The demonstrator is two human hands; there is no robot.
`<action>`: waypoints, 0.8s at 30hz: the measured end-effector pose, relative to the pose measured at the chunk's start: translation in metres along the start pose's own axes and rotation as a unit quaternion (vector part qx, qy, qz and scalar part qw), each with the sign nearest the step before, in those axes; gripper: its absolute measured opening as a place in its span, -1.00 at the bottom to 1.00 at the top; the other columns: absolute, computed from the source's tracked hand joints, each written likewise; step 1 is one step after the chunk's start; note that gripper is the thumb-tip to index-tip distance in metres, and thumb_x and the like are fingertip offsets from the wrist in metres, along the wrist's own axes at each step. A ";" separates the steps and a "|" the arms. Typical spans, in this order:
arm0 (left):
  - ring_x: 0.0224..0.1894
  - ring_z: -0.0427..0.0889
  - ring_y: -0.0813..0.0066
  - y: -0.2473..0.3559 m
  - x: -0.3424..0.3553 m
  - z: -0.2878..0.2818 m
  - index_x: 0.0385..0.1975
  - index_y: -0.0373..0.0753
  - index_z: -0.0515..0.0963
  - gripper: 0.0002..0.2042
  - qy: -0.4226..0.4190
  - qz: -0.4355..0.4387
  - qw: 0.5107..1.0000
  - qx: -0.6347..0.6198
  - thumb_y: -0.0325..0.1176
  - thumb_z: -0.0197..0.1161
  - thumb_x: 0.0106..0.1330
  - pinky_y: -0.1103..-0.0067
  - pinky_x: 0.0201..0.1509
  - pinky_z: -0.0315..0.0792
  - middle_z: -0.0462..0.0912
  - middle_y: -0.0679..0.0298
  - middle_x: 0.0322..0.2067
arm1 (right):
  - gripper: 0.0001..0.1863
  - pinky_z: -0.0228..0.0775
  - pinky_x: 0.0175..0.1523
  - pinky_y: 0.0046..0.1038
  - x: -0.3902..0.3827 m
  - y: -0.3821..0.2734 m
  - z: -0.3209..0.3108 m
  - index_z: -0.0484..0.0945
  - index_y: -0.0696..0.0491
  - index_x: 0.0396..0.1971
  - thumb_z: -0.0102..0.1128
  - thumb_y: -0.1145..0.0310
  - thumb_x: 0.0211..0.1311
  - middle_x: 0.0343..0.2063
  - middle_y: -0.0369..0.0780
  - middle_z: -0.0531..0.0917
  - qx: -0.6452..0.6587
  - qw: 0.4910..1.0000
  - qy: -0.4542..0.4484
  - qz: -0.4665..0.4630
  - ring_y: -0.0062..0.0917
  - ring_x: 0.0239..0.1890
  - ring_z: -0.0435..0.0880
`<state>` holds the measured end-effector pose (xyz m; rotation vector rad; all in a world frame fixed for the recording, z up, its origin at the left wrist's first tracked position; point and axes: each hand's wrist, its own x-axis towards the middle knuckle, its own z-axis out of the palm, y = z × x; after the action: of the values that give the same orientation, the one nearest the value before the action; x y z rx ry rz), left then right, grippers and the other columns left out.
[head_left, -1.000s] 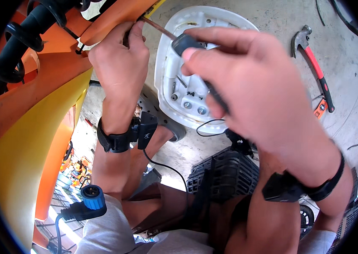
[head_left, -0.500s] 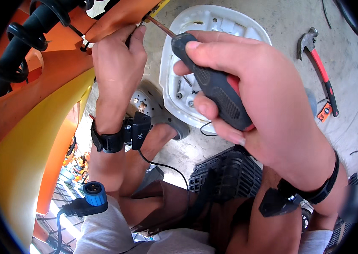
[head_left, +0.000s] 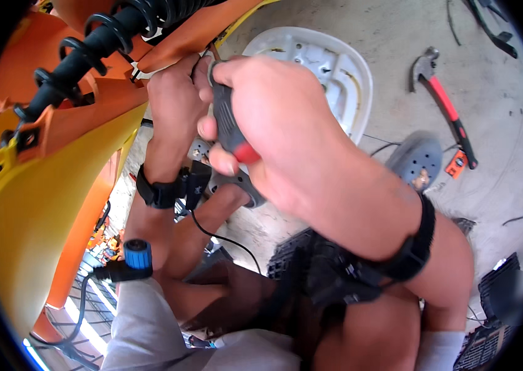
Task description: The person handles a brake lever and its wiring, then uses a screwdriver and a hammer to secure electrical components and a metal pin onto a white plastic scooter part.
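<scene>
My right hand [head_left: 277,114] is wrapped around the grey and red handle of a screwdriver [head_left: 227,114]. Its shaft points up at the lower edge of an orange panel [head_left: 190,38], where the tip is hidden. Close beside it, my left hand [head_left: 178,93] is closed at the same edge, thumb and fingers pinched together; whatever they grip is hidden. A black shock absorber with a coil spring [head_left: 91,52] runs above my left hand. Below it, a large yellow panel [head_left: 38,210] curves down the left side.
A white plastic tray [head_left: 360,93] lies on the concrete floor beyond my right hand. A claw hammer [head_left: 447,105] with a red and black handle rests to the right. Grey clogs [head_left: 416,159] are on my feet. A blue-collared cable connector [head_left: 137,255] hangs at lower left.
My right hand has moved left with the screwdriver, whose handle now stands steeper and beside my left hand. The view has shifted, showing more of the coil spring and the right clog.
</scene>
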<state>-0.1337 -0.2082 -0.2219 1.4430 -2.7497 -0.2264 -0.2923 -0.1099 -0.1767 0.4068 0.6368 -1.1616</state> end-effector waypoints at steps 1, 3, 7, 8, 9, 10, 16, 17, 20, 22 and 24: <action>-0.46 0.59 -0.16 0.000 0.001 -0.001 -0.38 -0.32 0.66 -0.82 -0.005 0.024 1.000 -0.001 -0.33 0.24 0.32 0.22 -0.38 0.49 0.58 -0.10 -0.56 | -0.86 0.20 -0.67 -0.42 -0.001 -0.003 0.002 0.39 0.15 -0.27 -0.06 0.38 0.38 -0.40 -0.18 0.47 -0.029 0.998 0.024 0.041 -0.52 -0.54 0.46; -0.48 0.59 -0.17 0.003 0.002 0.000 -0.40 -0.31 0.65 -0.83 0.047 0.038 0.997 -0.048 -0.34 0.23 0.32 0.20 -0.42 0.46 0.57 -0.12 -0.56 | -0.76 0.20 -0.67 -0.44 0.001 -0.008 0.004 0.43 0.22 -0.09 -0.07 0.38 0.39 -0.35 -0.18 0.47 -0.079 0.997 -0.010 0.015 -0.52 -0.54 0.46; -0.51 0.58 -0.15 0.007 -0.014 0.010 -0.39 -0.32 0.64 -0.85 0.067 -0.040 0.996 -0.037 -0.36 0.25 0.31 0.23 -0.47 0.45 0.57 -0.11 -0.57 | -0.36 0.20 -0.68 -0.44 0.000 0.004 -0.001 0.07 0.18 0.45 -0.07 0.34 0.43 -0.16 -0.12 0.48 -0.227 0.974 0.019 -0.009 -0.53 -0.56 0.46; -0.50 0.59 -0.15 0.006 -0.026 0.016 -0.39 -0.32 0.65 -0.85 0.097 -0.045 0.991 -0.075 -0.36 0.26 0.30 0.24 -0.45 0.48 0.59 -0.11 -0.56 | -0.37 0.19 -0.69 -0.44 0.001 0.010 -0.006 0.09 0.18 0.45 -0.07 0.34 0.44 -0.15 -0.11 0.49 -0.238 0.971 0.021 -0.018 -0.53 -0.56 0.45; -0.50 0.61 -0.14 0.005 -0.040 0.022 -0.38 -0.32 0.66 -0.84 0.085 -0.076 0.989 -0.091 -0.35 0.26 0.30 0.25 -0.44 0.49 0.61 -0.10 -0.56 | -0.38 0.18 -0.70 -0.44 0.002 0.016 -0.013 0.10 0.17 0.44 -0.08 0.33 0.45 -0.13 -0.10 0.49 -0.249 0.968 0.035 -0.021 -0.54 -0.56 0.45; -0.50 0.62 -0.13 0.004 -0.057 0.030 -0.37 -0.32 0.67 -0.84 0.077 -0.104 0.985 -0.110 -0.34 0.26 0.29 0.26 -0.43 0.50 0.62 -0.10 -0.55 | -0.39 0.20 -0.70 -0.43 0.006 0.023 -0.020 0.13 0.18 0.43 -0.08 0.32 0.45 -0.22 -0.10 0.54 -0.269 0.961 0.032 -0.056 -0.56 -0.62 0.45; -0.50 0.70 0.09 0.005 -0.108 0.058 -0.33 -0.35 0.69 -0.78 -0.117 -0.082 0.988 -0.059 -0.29 0.26 0.29 0.36 -0.37 0.54 0.64 -0.04 -0.58 | -0.41 0.25 -0.70 -0.39 0.029 0.054 -0.050 0.19 0.20 0.39 -0.01 0.34 0.42 -0.47 -0.15 0.59 -0.390 0.899 0.053 -0.192 -0.53 -0.72 0.46; -0.51 0.71 0.15 0.010 -0.107 0.053 -0.32 -0.35 0.69 -0.76 -0.145 -0.068 0.986 -0.048 -0.28 0.26 0.29 0.37 -0.36 0.54 0.63 -0.02 -0.61 | -0.42 0.29 -0.56 -0.34 0.028 0.057 -0.052 0.21 0.20 0.36 0.00 0.34 0.41 -0.41 -0.09 0.60 -0.363 0.912 0.057 -0.185 -0.42 -0.60 0.50; -0.43 0.72 0.31 0.022 -0.088 0.024 -0.29 -0.37 0.68 -0.67 -0.128 -0.286 0.936 -0.160 -0.16 0.21 0.37 0.39 -0.30 0.55 0.70 0.05 -0.52 | -0.49 0.40 -0.03 -0.13 0.025 0.060 -0.047 0.29 0.20 0.25 0.04 0.34 0.36 -0.18 0.14 0.64 -0.315 0.931 0.074 -0.169 0.01 -0.14 0.61; -0.33 0.69 0.40 0.028 -0.062 0.006 -0.18 -0.38 0.64 -0.62 -0.040 -0.416 0.806 -0.419 -0.11 0.13 0.47 0.43 -0.23 0.56 0.74 0.11 -0.32 | -0.53 0.43 0.09 -0.05 0.024 0.064 -0.040 0.30 0.16 0.21 0.05 0.33 0.35 -0.13 0.18 0.64 -0.316 0.923 0.089 -0.200 0.13 -0.04 0.63; -0.29 0.69 0.41 0.036 -0.041 -0.004 -0.03 -0.38 0.53 -0.66 -0.115 -0.398 0.642 -0.645 -0.19 0.02 0.54 0.53 -0.14 0.56 0.72 0.13 -0.25 | -0.55 0.43 0.07 -0.02 0.024 0.073 -0.033 0.24 0.07 0.19 0.06 0.34 0.36 -0.10 0.17 0.64 -0.329 0.904 0.107 -0.250 0.16 -0.01 0.60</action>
<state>-0.1389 -0.1546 -0.2108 1.7867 -0.9527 -1.9103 -0.2264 -0.0814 -0.2193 -0.2331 1.3272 -1.3021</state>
